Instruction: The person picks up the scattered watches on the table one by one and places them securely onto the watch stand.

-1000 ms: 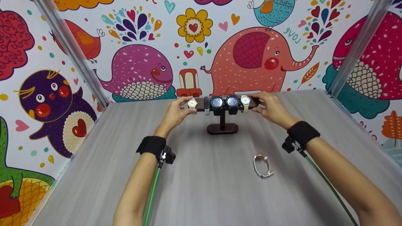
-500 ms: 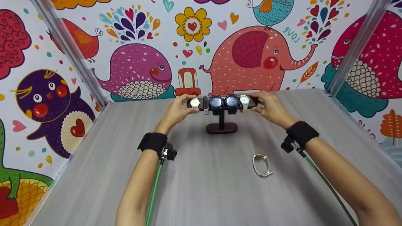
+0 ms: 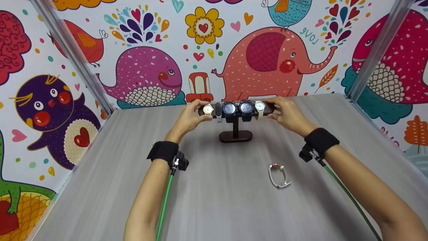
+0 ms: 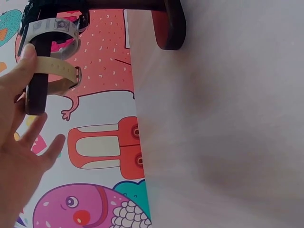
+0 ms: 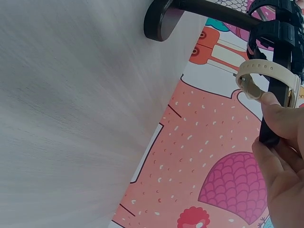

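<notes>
A dark brown watch stand (image 3: 236,127) stands upright near the back of the table, several watches strapped along its bar. At the bar's left end my left hand (image 3: 188,117) pinches a cream wristwatch (image 3: 208,109), thumb below and index finger above. In the left wrist view, the thumb touches this watch's strap (image 4: 54,66), which loops round the bar. My right hand (image 3: 290,115) grips the bar's right end, beside another cream watch (image 3: 259,106). Between them sit a slim grey band (image 3: 219,112) and two black watches (image 3: 229,108).
A loose white-strapped watch (image 3: 278,176) lies on the grey table (image 3: 214,197), nearer to me and right of the stand. Cartoon-printed panels (image 3: 150,77) enclose the back and sides. Green cables (image 3: 164,204) run from the wrist cameras along both forearms.
My left hand has shifted slightly right, and the left cream watch has slid inward along the bar, baring its left tip. My right hand keeps its grip. The head view has drifted slightly.
</notes>
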`<state>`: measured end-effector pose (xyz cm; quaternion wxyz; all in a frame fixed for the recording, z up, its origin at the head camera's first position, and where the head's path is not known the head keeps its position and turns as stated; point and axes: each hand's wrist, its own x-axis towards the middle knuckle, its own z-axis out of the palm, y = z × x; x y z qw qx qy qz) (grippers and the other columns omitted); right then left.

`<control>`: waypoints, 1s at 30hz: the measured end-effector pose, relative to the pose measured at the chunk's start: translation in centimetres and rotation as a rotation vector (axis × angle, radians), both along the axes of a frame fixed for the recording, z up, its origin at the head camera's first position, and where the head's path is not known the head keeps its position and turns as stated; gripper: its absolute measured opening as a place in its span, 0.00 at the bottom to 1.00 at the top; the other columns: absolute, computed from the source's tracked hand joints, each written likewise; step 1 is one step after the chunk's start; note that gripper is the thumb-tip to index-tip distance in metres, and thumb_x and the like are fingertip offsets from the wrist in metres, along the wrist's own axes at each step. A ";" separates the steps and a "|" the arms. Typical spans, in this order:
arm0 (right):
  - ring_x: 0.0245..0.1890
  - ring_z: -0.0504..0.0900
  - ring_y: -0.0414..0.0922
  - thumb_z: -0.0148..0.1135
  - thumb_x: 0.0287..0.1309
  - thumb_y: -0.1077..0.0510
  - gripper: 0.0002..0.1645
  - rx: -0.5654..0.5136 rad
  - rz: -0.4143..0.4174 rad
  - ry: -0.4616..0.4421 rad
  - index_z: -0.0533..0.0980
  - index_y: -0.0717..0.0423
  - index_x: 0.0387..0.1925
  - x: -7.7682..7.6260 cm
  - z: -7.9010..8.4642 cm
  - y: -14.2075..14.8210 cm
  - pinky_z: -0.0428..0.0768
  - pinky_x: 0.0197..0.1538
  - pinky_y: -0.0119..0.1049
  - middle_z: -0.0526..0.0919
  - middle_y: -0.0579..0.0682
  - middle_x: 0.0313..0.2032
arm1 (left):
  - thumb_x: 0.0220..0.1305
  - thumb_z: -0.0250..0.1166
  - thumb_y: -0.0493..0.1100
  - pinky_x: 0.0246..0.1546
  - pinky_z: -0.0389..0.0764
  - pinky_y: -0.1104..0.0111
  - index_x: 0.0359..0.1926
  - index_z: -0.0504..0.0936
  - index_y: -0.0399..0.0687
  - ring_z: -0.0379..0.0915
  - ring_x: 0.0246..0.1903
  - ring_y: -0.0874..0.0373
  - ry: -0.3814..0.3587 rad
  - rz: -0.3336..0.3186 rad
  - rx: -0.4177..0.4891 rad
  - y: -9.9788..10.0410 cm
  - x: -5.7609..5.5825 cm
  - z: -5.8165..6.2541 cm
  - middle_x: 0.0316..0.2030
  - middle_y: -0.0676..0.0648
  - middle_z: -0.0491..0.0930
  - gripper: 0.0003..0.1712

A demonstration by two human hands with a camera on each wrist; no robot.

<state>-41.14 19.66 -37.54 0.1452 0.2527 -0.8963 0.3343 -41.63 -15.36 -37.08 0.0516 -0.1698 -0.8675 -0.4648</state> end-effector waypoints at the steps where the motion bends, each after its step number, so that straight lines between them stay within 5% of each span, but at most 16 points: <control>1: 0.56 0.80 0.60 0.70 0.54 0.73 0.29 -0.002 -0.002 -0.005 0.76 0.68 0.59 0.0 0.0 0.0 0.80 0.60 0.55 0.79 0.66 0.53 | 0.58 0.73 0.40 0.62 0.74 0.58 0.59 0.78 0.43 0.75 0.56 0.51 0.003 -0.004 0.000 0.0 0.0 0.0 0.61 0.43 0.80 0.28; 9: 0.56 0.80 0.61 0.70 0.53 0.72 0.30 0.019 -0.007 0.000 0.76 0.67 0.59 -0.1 0.3 -0.5 0.80 0.60 0.55 0.80 0.65 0.52 | 0.58 0.73 0.40 0.66 0.73 0.58 0.57 0.78 0.41 0.74 0.61 0.51 0.022 -0.017 -0.001 -0.3 0.1 0.1 0.63 0.44 0.79 0.26; 19: 0.55 0.80 0.62 0.70 0.53 0.72 0.29 0.018 -0.012 0.020 0.76 0.69 0.59 0.1 0.1 -0.3 0.81 0.59 0.56 0.80 0.67 0.51 | 0.57 0.73 0.38 0.60 0.74 0.63 0.55 0.79 0.40 0.75 0.55 0.52 0.070 -0.027 -0.019 0.2 -0.1 -0.3 0.62 0.45 0.80 0.24; 30: 0.55 0.81 0.60 0.71 0.53 0.71 0.29 0.027 -0.007 0.038 0.76 0.68 0.59 0.1 0.1 -0.2 0.82 0.59 0.55 0.81 0.65 0.52 | 0.59 0.72 0.39 0.63 0.74 0.62 0.58 0.78 0.40 0.75 0.59 0.53 0.084 -0.022 -0.064 0.5 0.0 -0.2 0.64 0.46 0.79 0.26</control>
